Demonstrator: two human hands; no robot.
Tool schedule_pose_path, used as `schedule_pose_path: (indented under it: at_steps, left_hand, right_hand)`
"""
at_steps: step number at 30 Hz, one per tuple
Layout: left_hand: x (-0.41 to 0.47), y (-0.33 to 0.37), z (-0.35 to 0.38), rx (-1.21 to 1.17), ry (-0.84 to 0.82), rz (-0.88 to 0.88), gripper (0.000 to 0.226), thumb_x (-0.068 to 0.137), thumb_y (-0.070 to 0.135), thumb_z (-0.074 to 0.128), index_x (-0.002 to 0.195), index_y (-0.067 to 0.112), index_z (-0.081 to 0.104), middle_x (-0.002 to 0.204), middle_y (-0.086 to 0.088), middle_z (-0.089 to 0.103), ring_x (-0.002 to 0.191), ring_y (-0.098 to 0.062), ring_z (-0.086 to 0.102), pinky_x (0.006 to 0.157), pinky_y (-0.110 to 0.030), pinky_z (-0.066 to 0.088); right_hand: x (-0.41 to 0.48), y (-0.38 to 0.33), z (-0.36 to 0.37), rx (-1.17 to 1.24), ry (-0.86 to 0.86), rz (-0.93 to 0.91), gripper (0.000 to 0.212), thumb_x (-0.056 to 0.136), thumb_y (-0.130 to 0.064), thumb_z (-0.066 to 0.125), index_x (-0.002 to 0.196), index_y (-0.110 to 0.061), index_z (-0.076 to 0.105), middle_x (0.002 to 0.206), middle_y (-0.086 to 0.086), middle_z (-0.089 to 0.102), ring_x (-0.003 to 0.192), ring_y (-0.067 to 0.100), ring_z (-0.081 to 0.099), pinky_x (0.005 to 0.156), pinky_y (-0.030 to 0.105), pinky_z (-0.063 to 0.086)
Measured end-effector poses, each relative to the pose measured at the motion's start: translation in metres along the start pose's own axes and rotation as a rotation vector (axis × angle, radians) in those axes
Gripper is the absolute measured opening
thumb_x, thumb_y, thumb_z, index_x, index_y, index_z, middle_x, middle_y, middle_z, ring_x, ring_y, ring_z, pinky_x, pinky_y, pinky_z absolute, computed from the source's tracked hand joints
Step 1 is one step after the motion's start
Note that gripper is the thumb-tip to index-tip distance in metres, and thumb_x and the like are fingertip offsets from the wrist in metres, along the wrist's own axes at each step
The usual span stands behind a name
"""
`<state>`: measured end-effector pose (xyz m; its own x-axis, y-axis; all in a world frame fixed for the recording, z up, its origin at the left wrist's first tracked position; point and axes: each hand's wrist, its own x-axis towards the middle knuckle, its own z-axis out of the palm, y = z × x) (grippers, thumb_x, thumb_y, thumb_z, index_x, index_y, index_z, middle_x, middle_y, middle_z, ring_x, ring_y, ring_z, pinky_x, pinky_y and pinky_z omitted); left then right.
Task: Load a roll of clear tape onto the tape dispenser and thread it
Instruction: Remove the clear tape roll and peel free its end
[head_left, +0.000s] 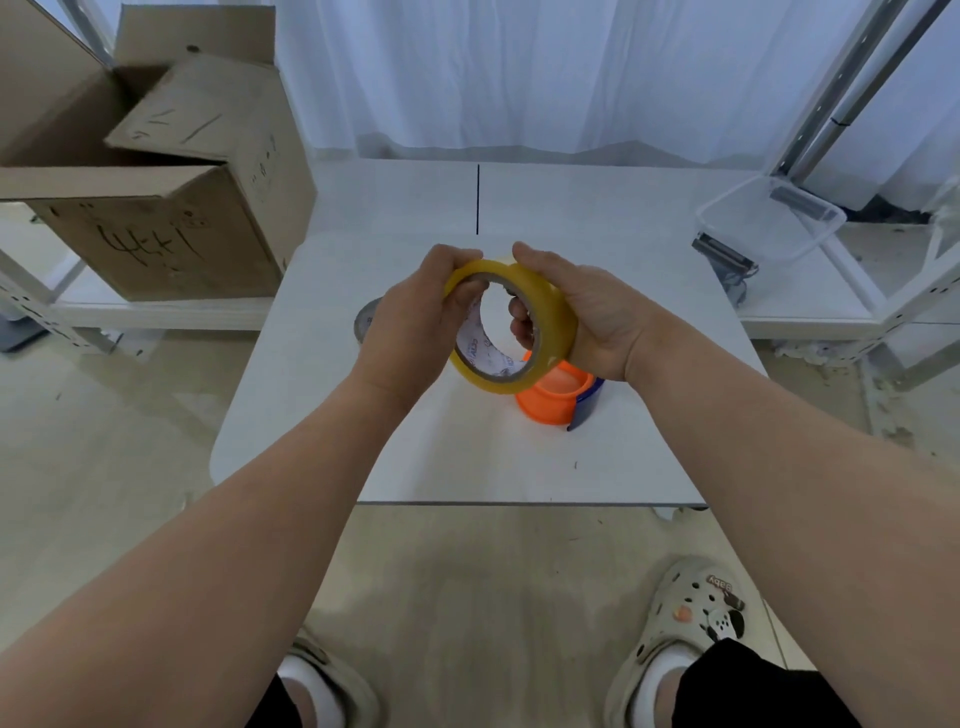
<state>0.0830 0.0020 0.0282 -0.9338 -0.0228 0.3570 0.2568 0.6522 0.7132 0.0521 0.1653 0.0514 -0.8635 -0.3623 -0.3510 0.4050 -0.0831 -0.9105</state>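
White table (415, 457) by curtain (519, 78) bears orange dispenser (550, 402), perhaps 1 grey roll (364, 325).

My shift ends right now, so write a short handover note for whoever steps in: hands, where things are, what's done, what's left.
Left hand: grips the tape roll at its left edge, fingers curled into the core.
Right hand: grips the roll's right side, fingers inside the core.
The roll is held in the air over the orange-and-blue tape dispenser, which lies on the white table with no roll on it.
Done: roll picked up.
Left: seat the roll on the dispenser, then thread the tape.
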Motion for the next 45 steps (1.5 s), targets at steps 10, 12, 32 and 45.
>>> schedule_pose_path:
  at_steps: [10, 12, 32, 45]
  left_hand:
    - [0.004, -0.003, 0.014, 0.01, 0.065, -0.211, 0.018, 0.095, 0.032, 0.049, 0.097, 0.014, 0.051, 0.077, 0.01, 0.054, 0.067, -0.005, 0.05, 0.061, -0.004, 0.037]
    - [0.008, -0.005, 0.015, -0.059, 0.071, -0.299, 0.015, 0.094, 0.03, 0.05, 0.093, 0.015, 0.049, 0.076, 0.009, 0.054, 0.069, -0.009, 0.054, 0.063, -0.014, 0.044]
    - [0.027, 0.012, -0.017, 0.208, -0.113, 0.115, 0.028, 0.095, 0.024, 0.047, 0.122, 0.023, 0.057, 0.11, -0.002, 0.064, 0.092, -0.017, 0.056, 0.08, -0.027, 0.043]
    - [0.037, 0.021, -0.02, -0.26, -0.148, -0.54, 0.024, 0.093, 0.025, 0.054, 0.09, 0.002, 0.057, 0.091, -0.019, 0.068, 0.069, -0.03, 0.07, 0.063, -0.039, 0.061]
  right_hand:
    - [0.005, 0.011, -0.005, 0.292, 0.087, 0.065, 0.032, 0.086, -0.044, 0.061, 0.073, -0.015, 0.061, 0.059, 0.001, 0.056, 0.055, 0.014, 0.053, 0.059, 0.025, 0.05]
    - [0.006, 0.011, -0.005, 0.329, 0.082, 0.043, 0.026, 0.088, -0.042, 0.06, 0.079, -0.017, 0.061, 0.057, -0.001, 0.057, 0.052, 0.012, 0.055, 0.06, 0.026, 0.05]
    - [-0.001, -0.007, 0.0, 0.001, 0.079, -0.131, 0.03, 0.094, -0.035, 0.053, 0.098, -0.008, 0.064, 0.072, 0.001, 0.069, 0.063, 0.011, 0.064, 0.063, 0.026, 0.054]
    - [-0.018, -0.037, 0.016, 0.14, 0.087, -0.095, 0.033, 0.095, -0.023, 0.053, 0.12, -0.002, 0.055, 0.095, 0.011, 0.066, 0.081, 0.021, 0.064, 0.074, 0.03, 0.057]
